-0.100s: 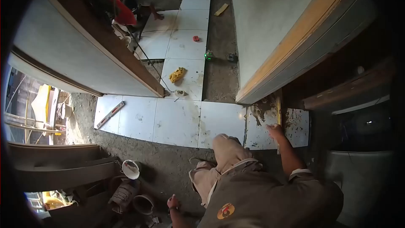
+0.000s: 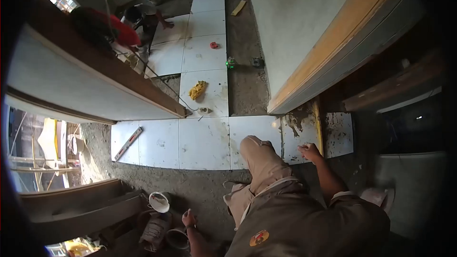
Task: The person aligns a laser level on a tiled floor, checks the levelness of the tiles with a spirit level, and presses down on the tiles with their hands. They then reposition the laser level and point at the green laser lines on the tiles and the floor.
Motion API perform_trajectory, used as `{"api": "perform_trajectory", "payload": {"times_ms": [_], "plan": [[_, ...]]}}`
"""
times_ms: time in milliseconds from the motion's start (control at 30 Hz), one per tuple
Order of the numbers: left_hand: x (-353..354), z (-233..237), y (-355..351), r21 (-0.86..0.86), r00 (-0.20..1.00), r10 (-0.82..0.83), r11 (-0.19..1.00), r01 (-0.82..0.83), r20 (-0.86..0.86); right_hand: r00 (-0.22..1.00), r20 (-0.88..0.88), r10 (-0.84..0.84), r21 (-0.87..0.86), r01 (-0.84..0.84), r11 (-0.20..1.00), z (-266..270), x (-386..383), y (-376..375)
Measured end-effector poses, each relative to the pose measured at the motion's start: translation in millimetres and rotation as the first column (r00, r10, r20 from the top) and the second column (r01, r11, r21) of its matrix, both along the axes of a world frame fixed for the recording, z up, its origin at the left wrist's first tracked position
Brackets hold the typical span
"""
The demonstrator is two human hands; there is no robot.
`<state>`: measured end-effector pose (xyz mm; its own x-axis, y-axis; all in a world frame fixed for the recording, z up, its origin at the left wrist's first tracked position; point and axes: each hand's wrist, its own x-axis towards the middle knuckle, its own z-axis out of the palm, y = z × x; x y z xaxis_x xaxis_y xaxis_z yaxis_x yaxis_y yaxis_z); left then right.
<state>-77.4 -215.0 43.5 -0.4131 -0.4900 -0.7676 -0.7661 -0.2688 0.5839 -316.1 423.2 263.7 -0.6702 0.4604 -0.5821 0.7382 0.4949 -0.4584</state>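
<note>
The right hand (image 2: 310,152) has slid a touch back, off the bottom end of the yellow level (image 2: 318,131), and now sits at the near edge of the mortar-smeared tile (image 2: 291,151), just left of the level. Its fingers are curled with the knuckles up. Whether they pinch anything, I cannot tell. The left hand (image 2: 188,219) has edged up and is planted on the dirt floor beside a small pot (image 2: 177,238), its grip too small to read.
</note>
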Motion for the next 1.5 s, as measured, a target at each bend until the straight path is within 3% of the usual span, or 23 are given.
{"api": "perform_trajectory", "payload": {"times_ms": [33, 67, 100, 167, 200, 333, 467, 533, 600, 633, 700, 733, 800, 900, 1000, 1033, 1067, 1133, 1200, 1300, 1400, 1467, 1500], "plan": [[-20, 50, -102, -0.113, 0.992, 0.043, 0.992, -0.056, -0.115, 1.0, 0.007, -0.017, -0.116, 0.018, 0.993, -47, 16, -70], [-73, 102, -116, -0.122, 0.995, -0.045, 0.992, 0.034, -0.091, 0.998, 0.03, -0.055, -0.142, 0.058, 0.988, -59, 11, -89], [-120, 99, -138, -0.346, 0.944, -0.32, 0.897, 0.274, -0.081, 0.995, -0.012, -0.099, -0.19, 0.095, 0.977, -66, -14, -100], [-202, 115, -141, -0.333, 0.955, -0.291, 0.908, 0.254, -0.064, 0.988, -0.011, -0.153, -0.246, 0.145, 0.958, -86, -58, -124], [-231, 106, -135, -0.331, 0.954, -0.298, 0.905, 0.268, -0.041, 0.984, -0.054, -0.169, -0.291, 0.147, 0.945, -101, -84, -129], [-366, 72, -61, -0.459, 0.751, -0.649, 0.634, 0.622, 0.122, 0.965, -0.089, -0.246, -0.387, 0.194, 0.901, -169, -233, -143], [-505, -27, 57, -0.205, 0.679, -0.723, 0.651, 0.731, 0.128, 0.961, 0.015, -0.276, -0.292, 0.269, 0.918, -320, -435, -145], [-595, -82, 114, 0.013, 0.441, -0.882, 0.449, 0.893, 0.168, 0.996, -0.056, 0.072, -0.021, -0.073, 0.997, -412, -518, -142], [-708, -134, 162, -0.067, -0.099, -0.961, -0.12, 0.99, 0.26, 0.992, 0.021, 0.124, 0.095, -0.125, 0.988, -475, -596, -128], [-766, -165, 185, -0.1, -0.188, -0.929, -0.23, 0.968, 0.318, 0.99, 0.1, 0.096, 0.196, -0.114, 0.974, -481, -637, -124], [-868, -224, 215, -0.49, -0.159, -0.952, -0.273, 0.828, 0.263, 0.985, 0.167, 0.041, 0.301, -0.09, 0.949, -509, -707, -111], [-908, -249, 229, -0.637, -0.194, -0.905, -0.407, 0.655, 0.379, 0.987, 0.159, 0.022, 0.344, -0.076, 0.936, -528, -728, -107], [-977, -276, 254, -0.731, -0.158, -0.862, -0.494, 0.471, 0.481, 0.983, 0.163, 0.086, 0.435, -0.15, 0.888, -544, -763, -101], [-1030, -301, 271, -0.739, -0.186, -0.816, -0.576, 0.349, 0.548, 0.958, 0.259, 0.127, 0.369, -0.219, 0.903, -560, -800, -86], [-1046, -298, 277, -0.755, -0.211, -0.87, -0.492, 0.433, 0.446, 0.97, 0.228, 0.079, 0.31, -0.15, 0.939, -563, -803, -83], [-1053, -292, 280, -0.727, -0.216, -0.837, -0.544, 0.419, 0.502, 0.972, 0.22, 0.083, 0.305, -0.149, 0.941, -556, -797, -84], [-1065, -280, 282, -0.732, -0.203, -0.835, -0.547, 0.407, 0.511, 0.99, 0.139, 0.014, 0.286, -0.054, 0.957, -544, -796, -86], [-1096, -253, 290, -0.525, -0.295, -0.773, -0.609, 0.595, 0.562, 0.995, -0.045, -0.084, 0.226, 0.092, 0.97, -526, -791, -89], [-1101, -256, 286, -0.604, -0.241, -0.784, -0.601, 0.523, 0.571, 0.963, -0.217, -0.163, 0.101, 0.188, 0.977, -530, -763, -95], [-1098, -253, 284, -0.551, -0.285, -0.811, -0.564, 0.615, 0.511, 0.913, -0.318, -0.257, -0.026, 0.263, 0.964, -517, -720, -110], [-1074, -233, 281, -0.671, -0.282, -0.867, -0.497, 0.55, 0.411, 0.867, -0.38, -0.323, -0.045, 0.331, 0.942, -489, -694, -123], [-1045, -192, 280, -0.827, -0.193, -0.954, -0.294, 0.478, 0.228, 0.832, -0.424, -0.359, -0.039, 0.379, 0.925, -462, -673, -132], [-1025, -169, 278, -0.85, -0.179, -0.969, -0.238, 0.47, 0.172, 0.774, -0.469, -0.424, -0.155, 0.401, 0.903, -445, -666, -132]]}}
